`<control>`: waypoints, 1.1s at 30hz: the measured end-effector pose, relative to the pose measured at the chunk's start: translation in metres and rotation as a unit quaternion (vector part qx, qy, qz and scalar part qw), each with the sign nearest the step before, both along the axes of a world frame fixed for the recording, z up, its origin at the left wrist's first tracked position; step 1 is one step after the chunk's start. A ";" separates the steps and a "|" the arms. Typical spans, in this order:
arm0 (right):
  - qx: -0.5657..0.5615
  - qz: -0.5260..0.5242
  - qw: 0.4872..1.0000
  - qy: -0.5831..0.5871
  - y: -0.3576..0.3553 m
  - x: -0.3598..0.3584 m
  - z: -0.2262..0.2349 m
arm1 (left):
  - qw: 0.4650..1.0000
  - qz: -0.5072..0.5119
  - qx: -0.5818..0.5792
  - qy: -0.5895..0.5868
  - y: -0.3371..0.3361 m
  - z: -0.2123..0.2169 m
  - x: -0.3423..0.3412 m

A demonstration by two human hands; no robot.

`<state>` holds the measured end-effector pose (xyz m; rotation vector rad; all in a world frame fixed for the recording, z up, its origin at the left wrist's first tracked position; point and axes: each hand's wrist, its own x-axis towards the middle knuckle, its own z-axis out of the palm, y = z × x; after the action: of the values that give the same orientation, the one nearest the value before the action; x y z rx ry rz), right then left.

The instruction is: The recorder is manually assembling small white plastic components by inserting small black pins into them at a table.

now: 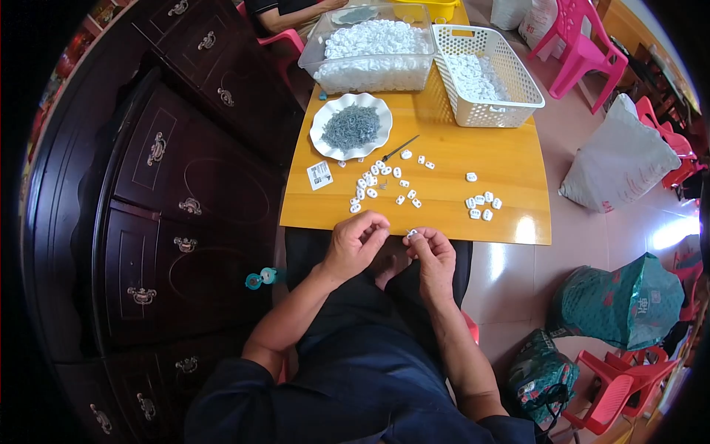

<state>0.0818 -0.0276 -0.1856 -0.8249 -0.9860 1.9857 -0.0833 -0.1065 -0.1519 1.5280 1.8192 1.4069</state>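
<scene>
At the table's near edge, my right hand point(435, 255) pinches a small white plastic piece point(412, 233) between thumb and fingertips. My left hand point(359, 243) is just beside it, thumb and fingers drawn together; anything between them is too small to make out. Beyond my hands lie several loose white pieces point(372, 194) with dark holes. A separate group of white pieces point(487, 214) sits to the right. A thin dark pointed tool point(400, 148) rests behind the loose ones. Further back, a scalloped white plate point(317, 133) holds a heap of thin grey pieces point(351, 127).
A clear bin point(305, 64) and a white perforated basket point(497, 117), both holding white pieces, stand at the back. A square card point(320, 175) lies left. Dark drawers point(188, 148) flank the table. Sacks point(617, 159) and pink stools point(584, 52) stand right. Another person's arm point(299, 15) shows behind.
</scene>
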 end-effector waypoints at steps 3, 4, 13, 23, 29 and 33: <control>-0.022 -0.006 1.000 0.011 0.000 0.000 -0.001 | 0.986 -0.035 -0.028 -0.158 -0.001 -0.003 0.009; -0.039 -0.012 0.999 0.019 0.001 0.000 -0.002 | 0.986 -0.036 -0.028 -0.158 -0.001 -0.004 0.013; -0.177 -0.030 0.976 0.127 0.009 0.002 -0.010 | 0.992 -0.091 0.000 -0.091 -0.004 -0.009 0.067; -0.219 -0.048 0.966 0.125 0.012 0.009 -0.011 | 0.996 -0.087 -0.005 -0.029 -0.004 -0.010 0.080; -0.205 -0.042 0.972 0.110 0.013 0.008 -0.007 | 0.997 -0.071 -0.025 -0.020 -0.004 -0.002 0.077; -0.207 -0.042 0.967 0.140 0.010 0.006 -0.014 | 0.998 -0.063 -0.014 -0.010 -0.001 -0.007 0.076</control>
<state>0.0880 -0.0176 -0.1991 -0.7586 -0.3723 2.1924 -0.0076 -0.1075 -0.1587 1.5806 1.6921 1.3279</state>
